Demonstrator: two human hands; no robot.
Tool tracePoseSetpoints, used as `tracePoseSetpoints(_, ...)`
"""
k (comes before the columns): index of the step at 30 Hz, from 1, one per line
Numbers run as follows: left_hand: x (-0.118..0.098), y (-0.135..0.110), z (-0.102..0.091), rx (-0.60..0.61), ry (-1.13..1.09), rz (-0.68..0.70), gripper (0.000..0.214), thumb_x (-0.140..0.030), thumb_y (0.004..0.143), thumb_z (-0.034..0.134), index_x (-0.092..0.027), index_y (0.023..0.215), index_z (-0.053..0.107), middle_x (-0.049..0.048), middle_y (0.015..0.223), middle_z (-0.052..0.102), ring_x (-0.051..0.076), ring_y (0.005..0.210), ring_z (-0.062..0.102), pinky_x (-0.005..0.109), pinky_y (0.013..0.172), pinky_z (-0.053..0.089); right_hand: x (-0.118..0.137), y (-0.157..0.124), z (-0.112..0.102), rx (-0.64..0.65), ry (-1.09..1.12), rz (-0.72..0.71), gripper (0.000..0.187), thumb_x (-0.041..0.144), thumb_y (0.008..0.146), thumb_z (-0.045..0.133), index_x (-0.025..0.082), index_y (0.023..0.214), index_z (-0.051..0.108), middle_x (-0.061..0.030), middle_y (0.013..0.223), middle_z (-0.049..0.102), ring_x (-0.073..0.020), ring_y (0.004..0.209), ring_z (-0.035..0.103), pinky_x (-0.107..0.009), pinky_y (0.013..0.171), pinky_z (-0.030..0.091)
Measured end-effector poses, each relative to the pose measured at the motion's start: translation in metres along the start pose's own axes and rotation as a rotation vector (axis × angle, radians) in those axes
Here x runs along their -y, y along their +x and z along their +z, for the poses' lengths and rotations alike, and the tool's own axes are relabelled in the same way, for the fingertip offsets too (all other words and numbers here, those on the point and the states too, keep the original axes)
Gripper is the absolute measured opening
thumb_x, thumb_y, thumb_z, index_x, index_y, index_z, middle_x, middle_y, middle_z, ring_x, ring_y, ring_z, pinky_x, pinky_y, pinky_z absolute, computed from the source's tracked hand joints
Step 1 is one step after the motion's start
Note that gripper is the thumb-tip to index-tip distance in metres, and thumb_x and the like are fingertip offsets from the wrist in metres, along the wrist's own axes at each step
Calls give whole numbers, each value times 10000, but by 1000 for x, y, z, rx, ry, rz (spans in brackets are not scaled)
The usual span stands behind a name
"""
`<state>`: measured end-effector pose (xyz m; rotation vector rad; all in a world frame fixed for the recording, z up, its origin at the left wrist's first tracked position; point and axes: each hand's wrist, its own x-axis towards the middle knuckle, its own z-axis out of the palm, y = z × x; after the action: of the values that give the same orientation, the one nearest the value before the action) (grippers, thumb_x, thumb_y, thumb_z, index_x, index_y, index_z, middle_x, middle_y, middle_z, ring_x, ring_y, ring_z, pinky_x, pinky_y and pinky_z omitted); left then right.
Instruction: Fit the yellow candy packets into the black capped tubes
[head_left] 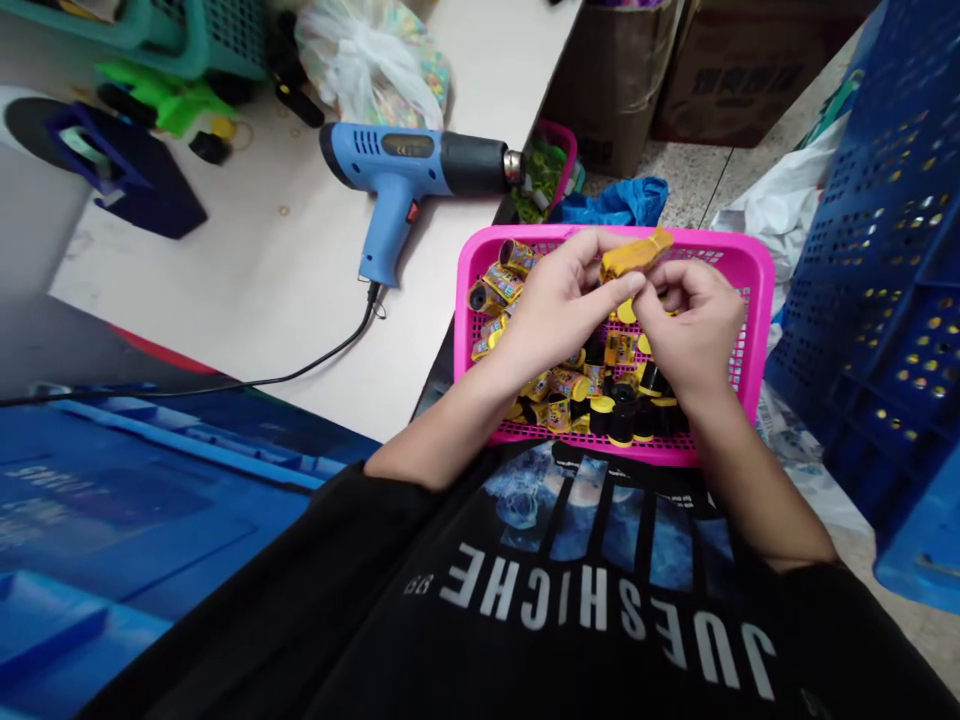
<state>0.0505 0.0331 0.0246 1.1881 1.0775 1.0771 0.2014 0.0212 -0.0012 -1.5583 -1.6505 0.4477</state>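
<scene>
Left hand (559, 300) fingers pressed together, pinching a yellow foil-wrapped cylinder (636, 255) above the pink plastic mesh basket (712, 242), long axis lying crosswise toward the curled right hand (694, 325); right-finger contact cannot be told.

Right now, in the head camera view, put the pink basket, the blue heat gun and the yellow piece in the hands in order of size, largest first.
1. Pink basket
2. Blue heat gun
3. Yellow piece, smallest, though it is nearer the camera than the gun.
</scene>
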Motion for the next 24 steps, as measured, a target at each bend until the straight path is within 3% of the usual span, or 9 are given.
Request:
tracePoseSetpoints(6, 4, 0, -7, 59, -95, -127, 228, -241, 816, 825, -174, 987, 690, 28, 945, 742, 200, 904, 753, 295, 734, 628, -10, 7, -7, 75, -225, -61, 114, 201, 803, 588, 253, 724, 524, -29, 722, 602, -217, 761, 591, -379, 767, 503)
tracePoseSetpoints(10, -6, 6, -27, 132, -89, -194, 247, -277, 806, 838, -162, 977, 703, 33, 895, 726, 207, 888, 757, 288, 688, 634, -24, 22, -24, 101, -393, 64, 93, 220, 837, 561, 240, 749, 585, -59, 741, 641, -247, 789, 615, -395, 767, 495)
tracePoseSetpoints(11, -7, 8, -31, 147, -70, -207, 255, -269, 791, 850, -160, 968, 704, 30, 874, 718, 205, 864, 758, 281, 668, 630, -28, 25, -28, 172, -427, 107, 104, 225, 843, 563, 236, 748, 606, -67, 739, 655, -256, 791, 624, -396, 760, 492)
tracePoseSetpoints(14, -5, 13, -36, 202, 20, -222, 324, -192, 735, 882, -165, 1000, 698, 3, 804, 680, 185, 761, 746, 260, 615, 603, -35, 26, -32, 564, -460, 158, 124, 211, 840, 585, 224, 792, 699, -88, 780, 728, -278, 794, 662, -398, 761, 487)
tracePoseSetpoints(16, 2, 18, -31, 268, 106, -204, 351, -157, 742, 872, -172, 1036, 681, -17, 768, 653, 164, 705, 729, 261, 618, 585, -38, 23, -33, 689, -425, 143, 210, 194, 866, 555, 221, 910, 759, -97, 889, 780, -289, 840, 691, -406, 795, 493)
tracePoseSetpoints(20, 28, 28, -10, 438, 322, -152, 228, -163, 810, 814, -172, 994, 679, -31, 696, 623, 149, 694, 700, 324, 732, 573, -43, 14, -37, 524, -275, 152, 342, 241, 963, 468, 225, 1141, 760, -96, 1071, 799, -283, 945, 720, -401, 849, 511)
tracePoseSetpoints(24, 51, 36, 5, 479, 509, -22, 162, -65, 706, 803, -198, 757, 727, -25, 683, 626, 219, 858, 708, 421, 950, 516, -44, 1, -42, 505, -230, 142, 273, 304, 948, 555, 220, 1085, 775, -86, 1010, 804, -277, 893, 717, -387, 804, 513)
